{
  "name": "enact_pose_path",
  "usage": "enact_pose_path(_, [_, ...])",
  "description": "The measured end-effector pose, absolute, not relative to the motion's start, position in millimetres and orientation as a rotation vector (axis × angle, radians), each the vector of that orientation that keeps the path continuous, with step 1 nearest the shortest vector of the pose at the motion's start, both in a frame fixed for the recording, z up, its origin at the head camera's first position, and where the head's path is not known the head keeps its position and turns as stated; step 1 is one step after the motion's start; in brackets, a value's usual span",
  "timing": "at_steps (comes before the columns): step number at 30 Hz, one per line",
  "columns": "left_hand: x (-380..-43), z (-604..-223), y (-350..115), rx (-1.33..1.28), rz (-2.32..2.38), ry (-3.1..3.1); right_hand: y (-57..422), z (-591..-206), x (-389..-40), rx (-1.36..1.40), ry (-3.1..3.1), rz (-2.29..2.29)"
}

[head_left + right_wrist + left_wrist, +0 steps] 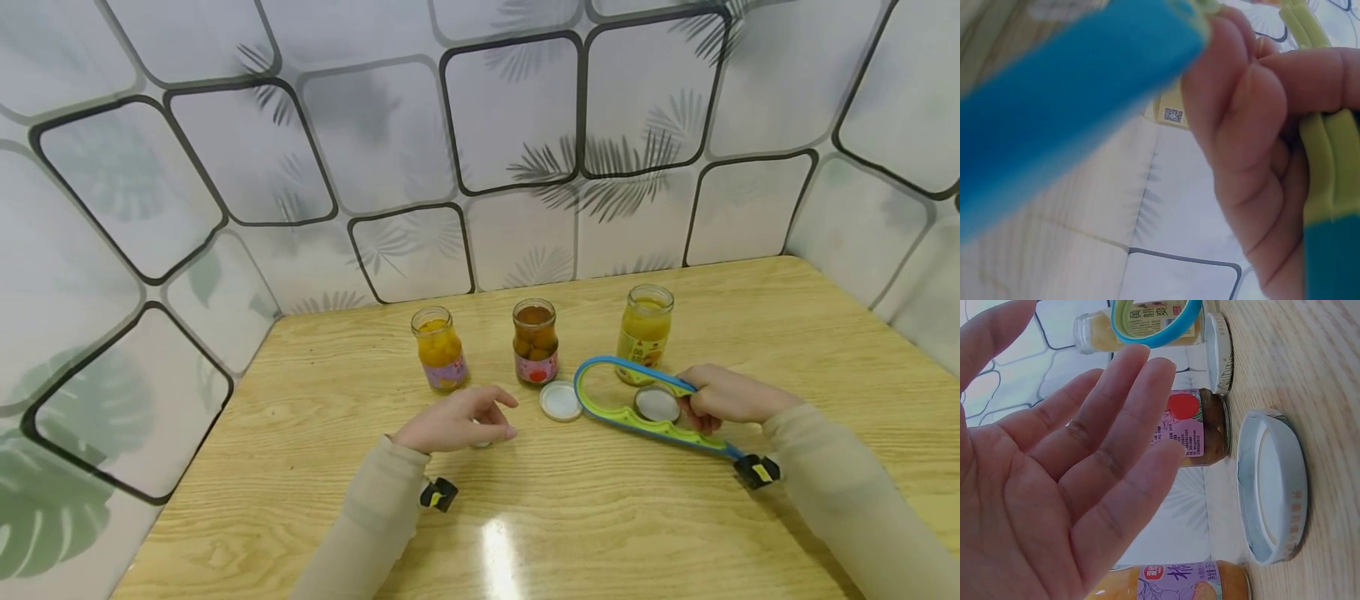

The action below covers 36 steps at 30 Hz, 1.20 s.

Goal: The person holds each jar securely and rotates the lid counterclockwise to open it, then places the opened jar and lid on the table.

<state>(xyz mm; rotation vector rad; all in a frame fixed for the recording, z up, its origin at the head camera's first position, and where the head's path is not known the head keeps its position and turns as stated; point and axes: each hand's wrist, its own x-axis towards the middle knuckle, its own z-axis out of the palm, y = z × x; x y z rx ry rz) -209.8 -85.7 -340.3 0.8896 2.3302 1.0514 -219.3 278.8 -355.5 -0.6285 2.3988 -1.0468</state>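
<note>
My right hand (723, 396) grips a blue and green jar opener (645, 425), its looped end pointing left over the table. A glass jar of yellow fruit (647, 329) stands behind the opener, and a pale lid (657, 405) shows inside its loop. My left hand (457, 418) holds nothing; its fingers (1125, 487) are loosely extended, palm showing in the left wrist view. Close by that hand, a white lid (1272, 487) lies inner side up. Another lid (561, 401) rests before the middle jar of brown fruit (536, 342).
Behind my left hand stands a jar of orange-yellow fruit (440, 348) with a purple label. All three jars have uncovered mouths. The wooden table (300, 517) meets a patterned backdrop (517, 233) at the back and sides.
</note>
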Motion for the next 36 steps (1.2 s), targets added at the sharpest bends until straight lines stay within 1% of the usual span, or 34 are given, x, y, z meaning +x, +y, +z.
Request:
enact_pose_path(5, [-209.6, -340.0, -86.1, 0.882, 1.062, 2.318, 277.1, -352.5, -217.8, -0.636, 2.433, -1.029])
enact_pose_path(10, [-209.2, -339.6, -86.6, 0.884, 1.066, 2.316, 275.4, -340.5, -211.5, -0.747, 2.611, -1.028])
enact_pose_path(16, [-208.9, -339.5, -86.9, 0.891, 1.056, 2.326, 280.5, -324.2, -202.2, -0.926, 3.081, -1.285])
enact_pose_path(19, [-208.9, -339.7, -87.1, 0.892, 1.057, 2.328, 287.2, -316.2, -199.7, -0.843, 3.319, -1.407])
enact_pose_path(24, [-209.2, -339.4, -87.6, 0.892, 1.054, 2.330, 301.7, -308.4, -196.8, -0.455, 3.517, -1.594])
enact_pose_path(27, [-209.9, -339.3, -88.0, 0.892, 1.047, 2.332, 310.1, -307.2, -198.2, -0.220, 3.538, -1.592])
enact_pose_path(30, [-210.7, -340.3, -88.5, 0.891, 1.042, 2.336, 319.3, -309.4, -202.5, -0.078, 3.524, -1.355])
enact_pose_path(32, [-211.1, -341.6, -88.9, 0.888, 1.045, 2.336, 325.7, -312.5, -206.2, -0.063, 3.474, -1.158])
enact_pose_path(36, [-211.1, -343.9, -89.3, 0.884, 1.049, 2.338, 334.2, -321.2, -213.0, -0.118, 3.350, -0.854])
